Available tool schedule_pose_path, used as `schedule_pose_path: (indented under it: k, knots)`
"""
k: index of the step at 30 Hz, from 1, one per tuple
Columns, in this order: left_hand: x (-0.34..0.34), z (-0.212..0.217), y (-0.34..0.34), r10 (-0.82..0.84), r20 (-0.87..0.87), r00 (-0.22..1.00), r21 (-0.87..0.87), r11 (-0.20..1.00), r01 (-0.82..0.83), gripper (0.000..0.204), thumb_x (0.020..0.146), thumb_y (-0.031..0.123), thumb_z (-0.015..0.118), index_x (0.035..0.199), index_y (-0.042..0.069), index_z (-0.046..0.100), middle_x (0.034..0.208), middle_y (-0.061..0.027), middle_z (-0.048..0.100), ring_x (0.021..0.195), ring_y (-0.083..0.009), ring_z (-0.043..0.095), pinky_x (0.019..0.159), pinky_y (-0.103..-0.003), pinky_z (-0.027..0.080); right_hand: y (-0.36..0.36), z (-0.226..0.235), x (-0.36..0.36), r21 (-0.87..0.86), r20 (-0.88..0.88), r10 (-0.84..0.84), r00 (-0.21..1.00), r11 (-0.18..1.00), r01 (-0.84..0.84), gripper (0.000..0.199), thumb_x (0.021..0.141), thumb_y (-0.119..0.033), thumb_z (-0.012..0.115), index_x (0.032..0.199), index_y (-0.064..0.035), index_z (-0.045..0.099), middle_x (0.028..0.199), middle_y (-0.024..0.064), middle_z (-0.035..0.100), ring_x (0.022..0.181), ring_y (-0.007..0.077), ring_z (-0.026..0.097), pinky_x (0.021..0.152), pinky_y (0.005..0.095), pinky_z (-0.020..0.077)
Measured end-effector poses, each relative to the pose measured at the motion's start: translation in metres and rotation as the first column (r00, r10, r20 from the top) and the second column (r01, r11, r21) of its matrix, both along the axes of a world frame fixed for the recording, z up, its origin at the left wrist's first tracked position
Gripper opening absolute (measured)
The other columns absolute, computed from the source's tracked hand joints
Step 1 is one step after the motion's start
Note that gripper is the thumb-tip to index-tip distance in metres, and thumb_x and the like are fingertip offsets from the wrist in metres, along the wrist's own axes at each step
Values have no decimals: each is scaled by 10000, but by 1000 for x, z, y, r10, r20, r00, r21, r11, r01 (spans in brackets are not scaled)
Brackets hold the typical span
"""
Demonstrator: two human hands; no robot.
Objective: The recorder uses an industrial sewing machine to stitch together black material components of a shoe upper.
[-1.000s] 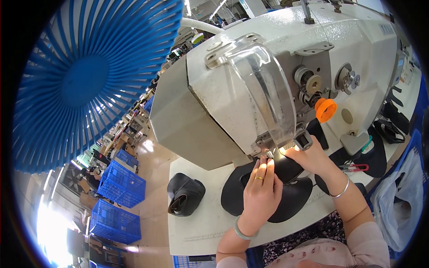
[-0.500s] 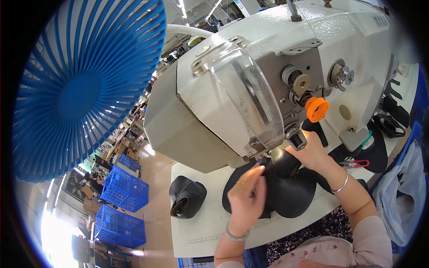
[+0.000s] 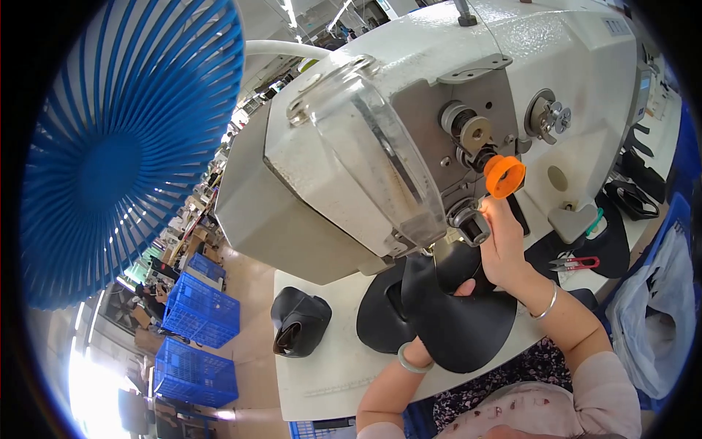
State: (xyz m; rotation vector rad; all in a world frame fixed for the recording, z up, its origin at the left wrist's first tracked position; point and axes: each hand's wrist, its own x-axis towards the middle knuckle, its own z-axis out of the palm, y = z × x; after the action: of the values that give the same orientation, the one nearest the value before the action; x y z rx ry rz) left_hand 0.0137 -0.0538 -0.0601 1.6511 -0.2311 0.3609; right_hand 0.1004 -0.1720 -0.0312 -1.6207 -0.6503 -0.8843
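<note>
A black leather piece (image 3: pixel 461 322) with a rounded lower edge hangs raised under the head of a white sewing machine (image 3: pixel 365 168). My left hand (image 3: pixel 466 287) is closed on it from beneath; only a fingertip shows past the leather, and the other fingers are hidden. Beside the needle area my right hand (image 3: pixel 502 245) is upright, its fingers closed and reaching behind a round metal part (image 3: pixel 469 223) below the orange knob (image 3: pixel 504 176). What these fingertips grip is hidden. Another flat black piece (image 3: pixel 379 311) lies on the white table (image 3: pixel 314 380), left of the raised leather.
A folded black leather piece (image 3: pixel 300 322) stands at the table's left. Red-handled thread snips (image 3: pixel 575 263) lie on black material at right. A blue fan (image 3: pixel 117 168) fills the upper left. Blue crates (image 3: pixel 196 372) stand on the floor; a plastic bag (image 3: pixel 651 314) hangs at right.
My left hand has gone from above the leather to beneath it, and the leather is lifted and turned. My right hand has risen from the leather to the round metal part.
</note>
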Motion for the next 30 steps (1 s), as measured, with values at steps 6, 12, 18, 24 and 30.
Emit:
schedule_pose_path:
  k: [6, 12, 18, 24, 30]
  knots:
    - [-12, -3, -8, -177, -167, 970, -599, 799, 42, 366, 879, 121, 641, 1223, 102, 518, 1094, -34, 605, 866, -114, 605, 724, -256, 507, -29, -24, -4, -273, 35, 229, 973, 939, -211, 127, 858, -155, 593, 911, -43, 565, 702, 126, 611, 610, 301, 615, 541, 358, 475]
    - [-7, -11, -1, -129, -206, 970, -376, 925, 43, 183, 915, 119, 591, 1091, 68, 588, 919, -3, 627, 728, -84, 582, 684, -198, 472, -23, -13, 9, -410, 153, 145, 978, 909, -71, 294, 808, -313, 679, 873, -62, 541, 593, 66, 570, 507, 248, 583, 449, 337, 434]
    - [-25, -68, 69, -250, -35, 968, -216, 947, 237, 331, 968, 244, 495, 1234, 48, 507, 1123, -61, 591, 963, -147, 580, 850, -279, 466, -26, -5, 9, -470, 62, 232, 971, 865, -177, 367, 812, -413, 656, 823, -68, 529, 524, 68, 527, 461, 275, 543, 428, 353, 402]
    - [-78, -31, 43, -312, -54, 948, -609, 763, 217, 483, 937, 237, 550, 1334, 6, 402, 1265, -123, 528, 1168, -224, 517, 1009, -385, 391, -28, 1, 10, -537, 46, 171, 984, 835, -120, 360, 826, -424, 635, 795, -79, 536, 489, 80, 507, 446, 290, 526, 423, 363, 387]
    - [-63, -2, 13, -371, -284, 884, -757, 652, 30, 361, 886, -5, 554, 1236, -48, 477, 1189, -134, 583, 1072, -198, 580, 932, -331, 459, -32, 5, 10, -486, -83, 251, 964, 834, -259, 376, 821, -405, 643, 731, -59, 530, 524, 118, 509, 484, 323, 522, 449, 382, 387]
